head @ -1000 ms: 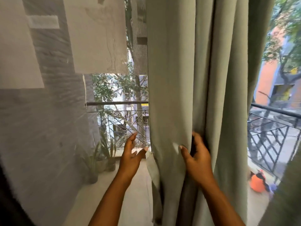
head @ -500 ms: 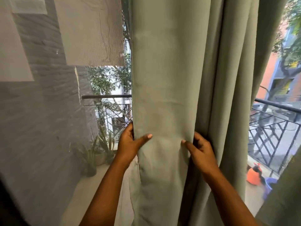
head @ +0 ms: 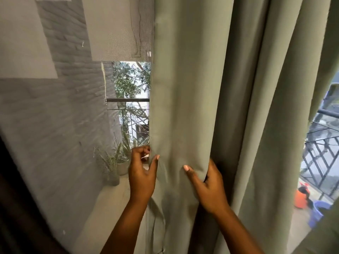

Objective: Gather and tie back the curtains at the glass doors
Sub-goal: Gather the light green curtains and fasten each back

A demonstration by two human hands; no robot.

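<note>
A sage-green curtain (head: 183,92) hangs in long folds across the middle and right of the head view. My left hand (head: 142,173) grips its left edge at about waist height, thumb on the front of the cloth and fingers curled behind the hem. My right hand (head: 207,184) holds the first fold a little to the right, thumb pressed flat on the front and fingers tucked into the crease behind it. Between the two hands the cloth bunches slightly. No tie-back is visible.
Left of the curtain a mesh screen (head: 64,125) covers the glass door, with a grey brick wall behind it. Potted plants (head: 113,162) stand on the balcony floor by a metal railing (head: 128,100). On the right are more railing (head: 322,153), an orange object (head: 300,198) and a blue tub (head: 317,213).
My left hand came from open air onto the curtain's left edge and closed on it. The curtain's edge has shifted left across the view, and both hands now sit closer together on the cloth.
</note>
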